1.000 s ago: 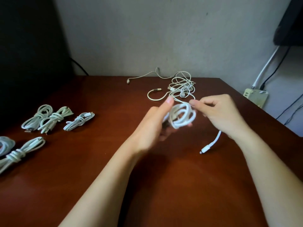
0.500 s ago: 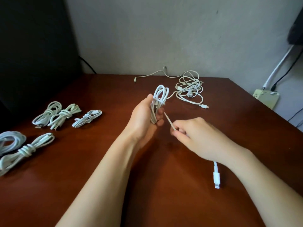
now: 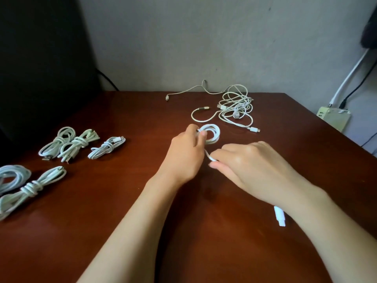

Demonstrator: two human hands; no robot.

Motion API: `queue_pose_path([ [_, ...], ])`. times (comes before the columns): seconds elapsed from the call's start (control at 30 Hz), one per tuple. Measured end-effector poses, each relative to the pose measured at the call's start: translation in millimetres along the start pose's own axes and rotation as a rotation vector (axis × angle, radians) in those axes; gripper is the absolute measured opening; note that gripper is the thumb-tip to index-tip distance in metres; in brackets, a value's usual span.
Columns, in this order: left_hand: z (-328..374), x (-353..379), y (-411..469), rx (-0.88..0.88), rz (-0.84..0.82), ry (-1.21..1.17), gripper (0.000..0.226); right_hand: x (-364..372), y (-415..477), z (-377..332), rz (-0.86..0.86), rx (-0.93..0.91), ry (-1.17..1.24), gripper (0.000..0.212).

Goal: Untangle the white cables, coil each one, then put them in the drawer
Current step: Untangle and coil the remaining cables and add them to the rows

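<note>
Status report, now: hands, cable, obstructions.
Left hand grips coiled cable. Right hand pinches its loose tail. Tangle lies beyond; nothing blocking.

1. Half-coiled white cable [image 3: 212, 133]: round loops pinched in the left hand [image 3: 184, 158], its tail pulled through the right hand [image 3: 251, 166], white plug [image 3: 279, 218] showing below that wrist.
2. Tangled cables [image 3: 236, 108]: a loose heap just beyond the coil.
3. Tied bundles [image 3: 107, 147]: five, lying far left.

Above the brown wooden table [image 3: 122, 221], the left hand [image 3: 186, 154] pinches a coiled white cable [image 3: 213, 133]; the right hand [image 3: 251, 168] grips its tail.
</note>
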State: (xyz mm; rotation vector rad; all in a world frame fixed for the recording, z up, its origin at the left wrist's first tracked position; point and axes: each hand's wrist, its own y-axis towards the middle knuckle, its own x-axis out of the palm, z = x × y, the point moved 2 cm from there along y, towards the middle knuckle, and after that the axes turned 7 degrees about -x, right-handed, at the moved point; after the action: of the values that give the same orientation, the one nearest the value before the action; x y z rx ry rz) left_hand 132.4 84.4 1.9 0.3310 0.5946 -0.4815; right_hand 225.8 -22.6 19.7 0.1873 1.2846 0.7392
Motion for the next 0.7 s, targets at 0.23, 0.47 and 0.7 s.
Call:
queue_pose_path([
  [0.23, 8.3, 1.2, -6.6, 0.143, -0.141, -0.046, 0.063, -11.5, -2.4, 20.8, 0.210, 0.043, 0.075, 0.027],
  [0.47, 8.4, 9.0, -11.3, 0.117, -0.327, -0.093, 0.080, -11.5, -11.6, 45.0, 0.282, 0.192, 0.189, 0.030],
  [0.7, 17.4, 9.4, -17.1, 0.225, -0.365, -0.244, 0.072, -5.8, -12.1, 56.8, 0.292, 0.515, 0.633, 0.019],
])
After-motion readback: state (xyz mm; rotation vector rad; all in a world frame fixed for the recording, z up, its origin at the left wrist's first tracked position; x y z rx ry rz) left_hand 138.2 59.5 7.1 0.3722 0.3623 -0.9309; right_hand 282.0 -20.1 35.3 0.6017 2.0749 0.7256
